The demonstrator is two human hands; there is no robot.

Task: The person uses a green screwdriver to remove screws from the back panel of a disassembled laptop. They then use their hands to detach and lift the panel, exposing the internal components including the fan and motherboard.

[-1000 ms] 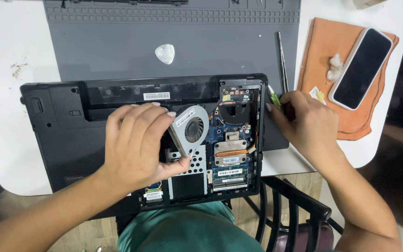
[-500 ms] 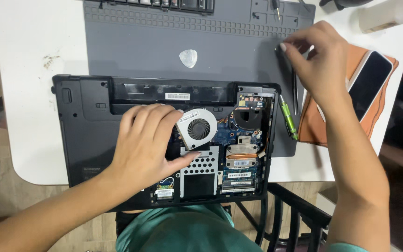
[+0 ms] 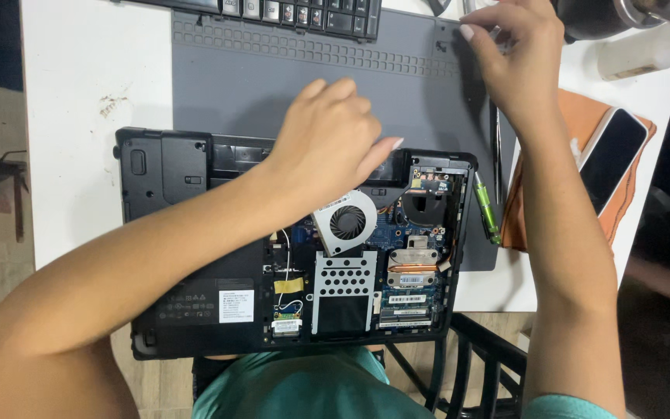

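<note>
Grey mat (image 3: 257, 85) on white table (image 3: 87, 70), under opened laptop (image 3: 195, 256). Left hand (image 3: 327, 147) loose above fan (image 3: 347, 223); right hand (image 3: 517, 66) at one o'clock, grip unclear.

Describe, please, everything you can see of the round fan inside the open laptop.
The fan is a flat cooling fan in a silver-grey casing that looks like metal, with a round opening showing dark blades around a hub. It lies flat but turned at an angle, on the exposed inner parts of the black laptop, above a perforated metal plate. The left hand hovers just above it; whether it touches is unclear.
</note>
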